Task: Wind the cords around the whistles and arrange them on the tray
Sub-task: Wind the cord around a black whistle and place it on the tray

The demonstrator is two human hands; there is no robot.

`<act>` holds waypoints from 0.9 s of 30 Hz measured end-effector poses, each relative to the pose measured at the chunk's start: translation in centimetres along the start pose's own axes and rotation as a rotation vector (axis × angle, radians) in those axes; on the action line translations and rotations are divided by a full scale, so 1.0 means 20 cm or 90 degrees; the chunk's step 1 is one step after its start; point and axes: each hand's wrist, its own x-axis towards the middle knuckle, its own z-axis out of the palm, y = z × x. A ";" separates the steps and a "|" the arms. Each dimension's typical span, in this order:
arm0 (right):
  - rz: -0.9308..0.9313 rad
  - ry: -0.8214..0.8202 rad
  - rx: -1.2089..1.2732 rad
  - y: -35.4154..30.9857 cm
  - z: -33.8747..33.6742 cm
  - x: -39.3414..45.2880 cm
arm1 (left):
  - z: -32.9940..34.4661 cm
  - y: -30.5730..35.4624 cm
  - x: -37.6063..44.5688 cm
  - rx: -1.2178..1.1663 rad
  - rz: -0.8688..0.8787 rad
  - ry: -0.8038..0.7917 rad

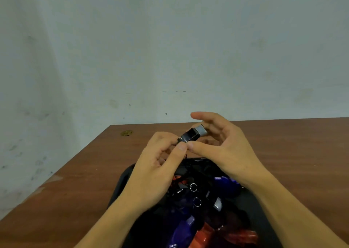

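From the head view, both hands are raised above a dark tray (120,183) on the brown tabletop (75,181). The left hand (160,164) pinches the near end of a black whistle (190,135) between thumb and fingers. The right hand (219,143) steadies its grey far end, the grip grasping it with curled fingers. A thin black cord (186,156) hangs down from it. Purple, red and black whistles (222,183) lie heaped in the tray. A small gold coin (126,133) lies near the tabletop's far edge.

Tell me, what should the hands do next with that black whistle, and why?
Probably wrap another turn of cord around the whistle. Both the left hand and right hand hold it above the tray, and cord trails loose below.
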 end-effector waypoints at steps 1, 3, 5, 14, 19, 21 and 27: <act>-0.004 0.000 0.008 0.00 0.01 0.00 | 0.01 0.01 0.00 -0.021 -0.002 0.003; 0.012 -0.009 0.038 0.00 0.03 0.00 | 0.02 0.02 0.01 -0.113 -0.023 0.029; 0.063 -0.057 0.053 0.00 0.05 -0.01 | 0.02 0.03 0.01 -0.208 -0.056 0.065; 0.111 -0.115 -0.067 0.03 0.08 -0.04 | -0.01 -0.05 0.03 -0.055 -0.061 0.210; 0.061 -0.088 -0.162 -0.03 0.05 -0.03 | -0.04 -0.07 0.02 0.183 0.015 0.159; 0.051 -0.101 -0.216 -0.08 0.03 -0.02 | -0.05 -0.08 0.02 0.270 0.051 0.133; -0.016 -0.140 -0.395 -0.34 0.00 0.09 | -0.12 0.01 0.03 0.370 0.137 0.058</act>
